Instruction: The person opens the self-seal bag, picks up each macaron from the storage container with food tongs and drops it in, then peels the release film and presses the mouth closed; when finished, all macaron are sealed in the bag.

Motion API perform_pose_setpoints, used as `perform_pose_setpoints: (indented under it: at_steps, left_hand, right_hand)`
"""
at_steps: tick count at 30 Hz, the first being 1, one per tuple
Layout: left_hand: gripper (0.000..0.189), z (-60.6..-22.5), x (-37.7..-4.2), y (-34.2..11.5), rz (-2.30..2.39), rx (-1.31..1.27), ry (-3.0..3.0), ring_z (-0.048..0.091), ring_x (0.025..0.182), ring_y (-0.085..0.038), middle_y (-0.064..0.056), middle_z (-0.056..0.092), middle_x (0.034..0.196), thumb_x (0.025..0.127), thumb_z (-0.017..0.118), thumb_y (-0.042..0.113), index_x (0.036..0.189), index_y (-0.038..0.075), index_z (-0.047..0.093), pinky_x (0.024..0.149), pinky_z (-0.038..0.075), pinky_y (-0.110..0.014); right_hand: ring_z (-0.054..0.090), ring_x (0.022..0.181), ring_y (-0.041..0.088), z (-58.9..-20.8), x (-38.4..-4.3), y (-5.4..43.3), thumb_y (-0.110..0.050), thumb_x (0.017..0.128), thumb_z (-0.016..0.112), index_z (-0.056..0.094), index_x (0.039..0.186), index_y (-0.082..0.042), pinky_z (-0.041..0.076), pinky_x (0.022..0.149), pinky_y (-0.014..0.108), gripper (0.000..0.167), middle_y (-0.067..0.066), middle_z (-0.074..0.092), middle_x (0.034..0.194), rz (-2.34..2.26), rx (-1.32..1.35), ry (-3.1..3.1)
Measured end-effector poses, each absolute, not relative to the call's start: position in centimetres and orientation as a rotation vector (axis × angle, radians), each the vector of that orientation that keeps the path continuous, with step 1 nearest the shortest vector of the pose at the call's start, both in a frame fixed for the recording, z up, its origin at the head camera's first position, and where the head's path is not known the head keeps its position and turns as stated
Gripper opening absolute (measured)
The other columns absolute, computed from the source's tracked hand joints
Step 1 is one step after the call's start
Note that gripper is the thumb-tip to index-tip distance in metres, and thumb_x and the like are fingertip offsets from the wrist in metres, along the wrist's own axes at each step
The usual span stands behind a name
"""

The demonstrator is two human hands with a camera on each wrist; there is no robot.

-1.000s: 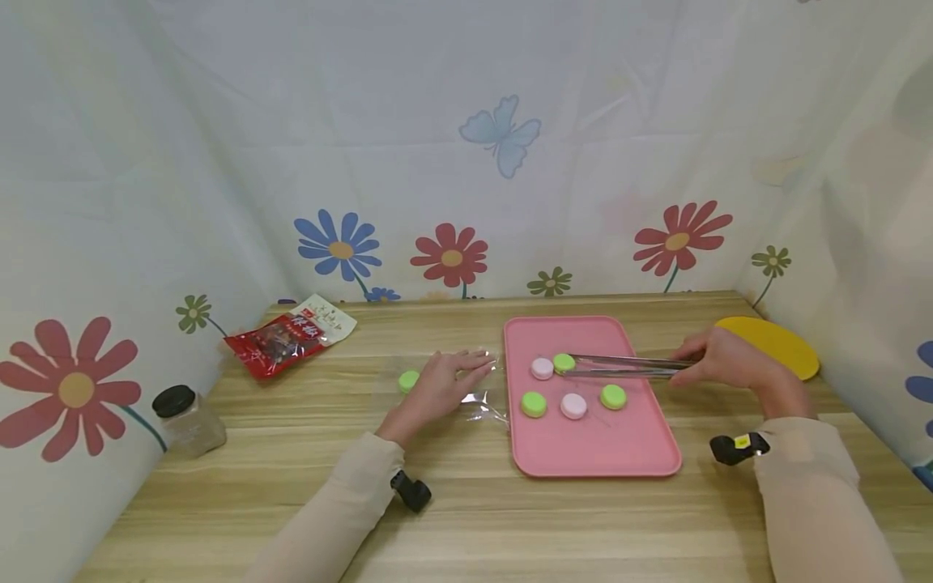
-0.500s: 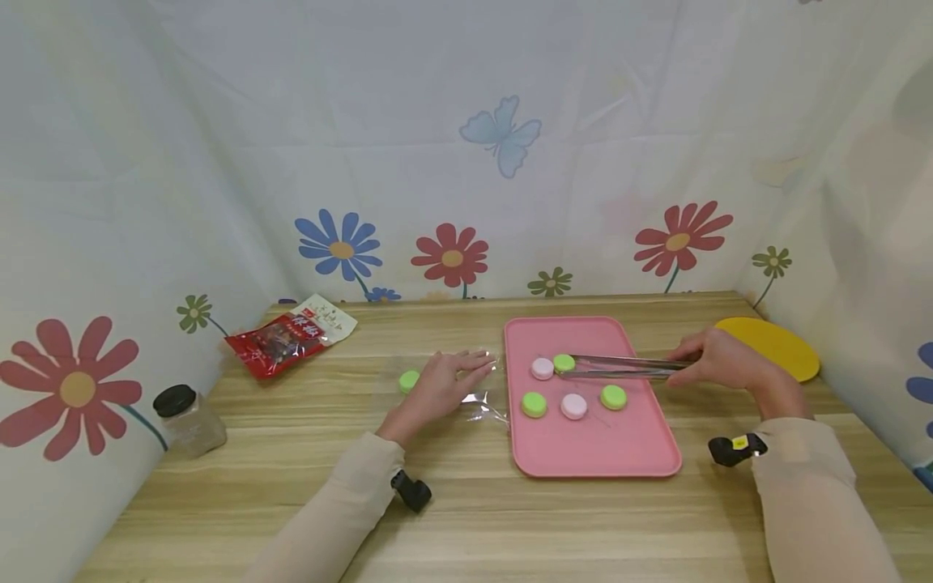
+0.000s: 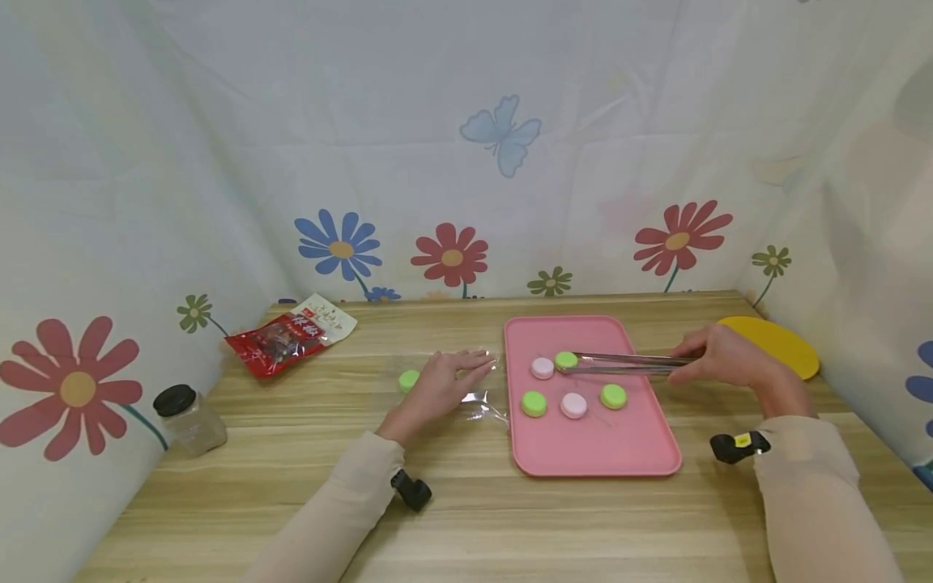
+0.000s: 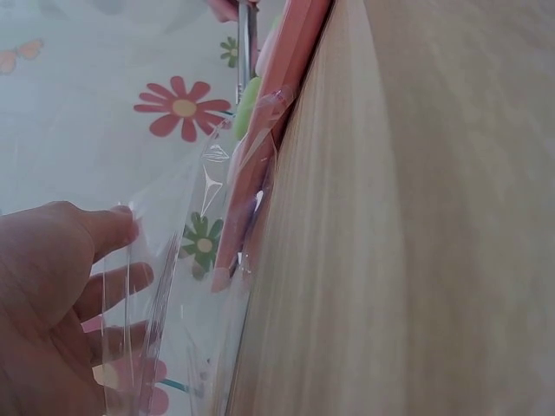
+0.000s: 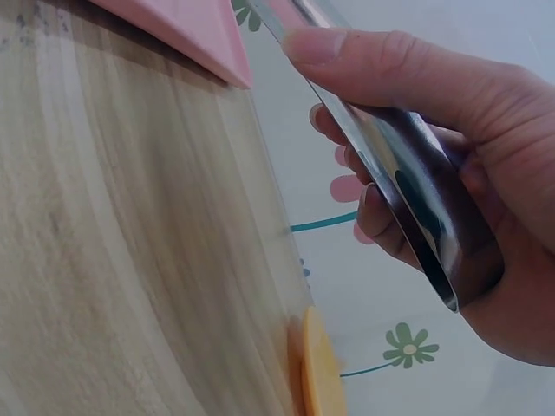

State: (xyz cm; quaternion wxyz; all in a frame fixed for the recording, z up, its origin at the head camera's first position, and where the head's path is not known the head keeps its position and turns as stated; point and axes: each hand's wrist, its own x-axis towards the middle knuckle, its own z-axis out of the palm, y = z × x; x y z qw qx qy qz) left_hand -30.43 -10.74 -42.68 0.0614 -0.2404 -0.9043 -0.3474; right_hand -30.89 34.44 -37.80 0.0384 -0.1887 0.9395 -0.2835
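My right hand (image 3: pixel 722 358) grips metal tongs (image 5: pixel 408 191) at their bent end. In the head view, the tongs' tips are closed around a green macaron (image 3: pixel 566 361), low over the pink tray (image 3: pixel 598 453). A pink macaron (image 3: pixel 543 368) lies just left of it. To the left of the tray, my left hand (image 3: pixel 440 385) holds a clear plastic bag (image 4: pixel 208 186) by its edge, thumb and fingers at the film. The bag's mouth faces the tray. Another green macaron (image 3: pixel 409 381) shows beyond the left hand, overlapped by the bag's film.
On the tray also lie a green macaron (image 3: pixel 534 404), a pink macaron (image 3: pixel 573 406) and another green macaron (image 3: pixel 613 397). A yellow disc (image 3: pixel 780 348) lies behind the right hand. At left are a red snack packet (image 3: pixel 280 344) and a black-lidded jar (image 3: pixel 191 421).
The tongs' arms have come together on the green macaron, and it has shifted slightly right, away from the pink one. The left hand and bag have stayed in place.
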Motion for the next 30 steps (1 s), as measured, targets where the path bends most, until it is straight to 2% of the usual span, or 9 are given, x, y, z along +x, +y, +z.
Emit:
perform_pose_setpoints:
  at_steps: [8,16,24,30]
  left_hand:
    - [0.037,-42.6,-30.4,-10.7,-1.052,-0.732,-2.742,0.047,0.137,-0.028,-0.006,0.059,0.14,0.103,0.057,0.035,0.133,0.016,0.067,0.118,0.012,-0.061]
    - [0.034,-42.7,-30.3,-10.6,-1.053,-0.722,-2.724,0.047,0.137,-0.031,-0.005,0.06,0.138,0.103,0.058,0.032,0.131,0.016,0.068,0.118,0.013,-0.06]
    - [0.033,-42.5,-30.3,-10.6,-1.046,-0.746,-2.704,0.048,0.136,-0.032,-0.008,0.061,0.137,0.103,0.059,0.029,0.13,0.014,0.068,0.117,0.015,-0.062]
    - [0.032,-42.6,-30.3,-10.5,-1.072,-0.741,-2.695,0.048,0.135,-0.032,-0.008,0.061,0.137,0.102,0.06,0.028,0.129,0.013,0.069,0.117,0.016,-0.063]
  right_hand:
    - [0.056,0.082,0.023,-36.4,-30.3,33.5,-0.025,0.08,0.086,0.079,0.104,-0.008,0.053,0.068,0.031,0.03,-0.001,0.07,0.088,-0.908,-0.628,2.888]
    - [0.058,0.073,0.018,-34.8,-29.8,30.6,-0.023,0.081,0.086,0.079,0.106,-0.007,0.052,0.063,0.026,0.03,-0.004,0.069,0.083,-0.894,-0.794,2.861]
    - [0.058,0.073,0.016,-35.6,-30.2,26.9,-0.026,0.08,0.086,0.079,0.103,-0.01,0.054,0.063,0.025,0.028,-0.007,0.067,0.083,-0.829,-0.978,2.791]
    - [0.055,0.071,0.014,-36.6,-30.6,24.4,-0.019,0.08,0.086,0.079,0.101,-0.006,0.052,0.061,0.025,0.026,-0.007,0.061,0.079,-0.806,-1.109,2.767]
